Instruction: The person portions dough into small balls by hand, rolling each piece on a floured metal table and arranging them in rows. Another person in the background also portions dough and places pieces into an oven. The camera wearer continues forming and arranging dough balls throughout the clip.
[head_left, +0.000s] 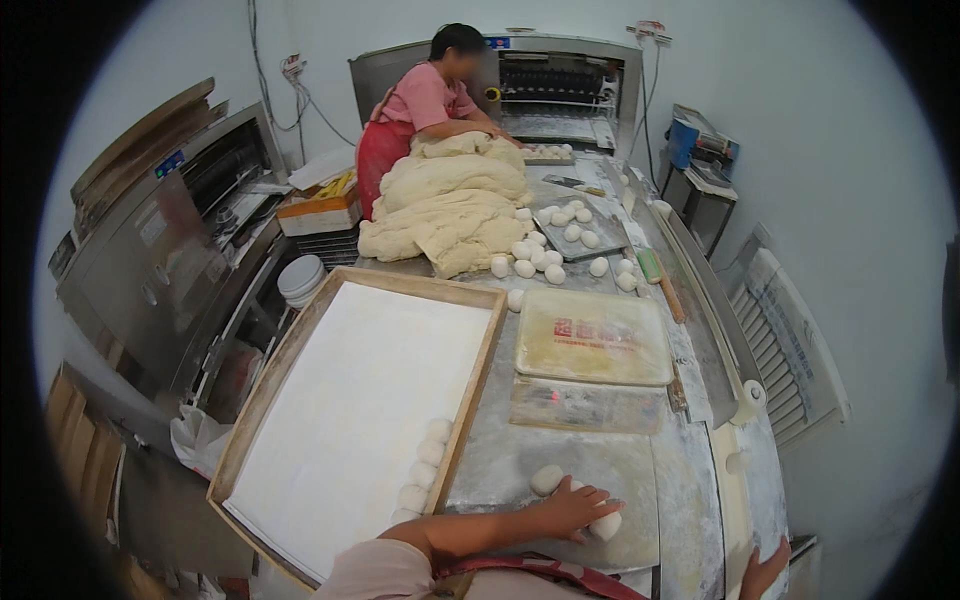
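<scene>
My left hand curls over white dough balls on the floured metal worktop. One dough ball shows under its fingers, and part of another shows behind them. Just beyond, to the left, sits a separate dough ball. At the lower right, my right hand is beside the narrow belt, partly cut off by the frame, thumb and fingers apart. A single dough ball lies on that belt. To my left, a wooden tray lined with white sheet holds a row of dough balls along its right side.
A lidded plastic box bearing writing stands ahead. Behind it are loose dough balls, a metal tray and a large dough mass. A co-worker leans over the far end. A green-and-wood-handled tool lies at right.
</scene>
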